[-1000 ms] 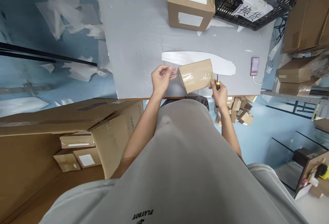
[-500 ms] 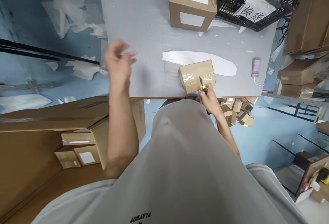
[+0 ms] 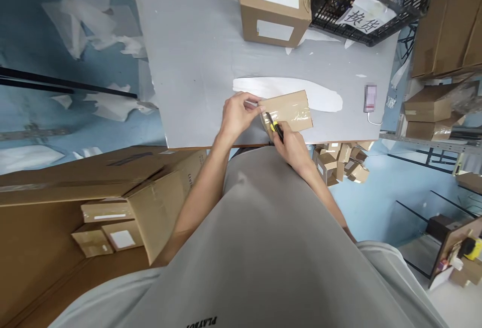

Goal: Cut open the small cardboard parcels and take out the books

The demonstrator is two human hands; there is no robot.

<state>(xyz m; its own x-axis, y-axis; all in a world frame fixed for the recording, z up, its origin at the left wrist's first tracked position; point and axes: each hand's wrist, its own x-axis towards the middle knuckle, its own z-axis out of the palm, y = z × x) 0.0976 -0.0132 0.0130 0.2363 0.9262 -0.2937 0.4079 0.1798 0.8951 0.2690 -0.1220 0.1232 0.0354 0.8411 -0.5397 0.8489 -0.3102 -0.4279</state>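
A small brown cardboard box (image 3: 291, 109) with shiny clear tape lies near the table's front edge, partly over a white paper strip (image 3: 324, 96). My right hand (image 3: 291, 147) is closed round a black and yellow utility knife (image 3: 276, 128); the blade points at the box's left end. My left hand (image 3: 239, 114) is at the box's upper left corner, its thumb and fingers pinched on the corner. How much cardboard or tape lies between those fingertips is too small to tell.
Farther back on the grey table (image 3: 188, 67) stand a larger taped box (image 3: 274, 9) and a black crate (image 3: 361, 9). A phone (image 3: 370, 98) with a white cable lies at the right. A big open carton (image 3: 158, 207) is at the lower left.
My left hand has come from the left, over the table, to the small box's corner. My right hand has moved left with the knife, bringing its blade to the box's left end.
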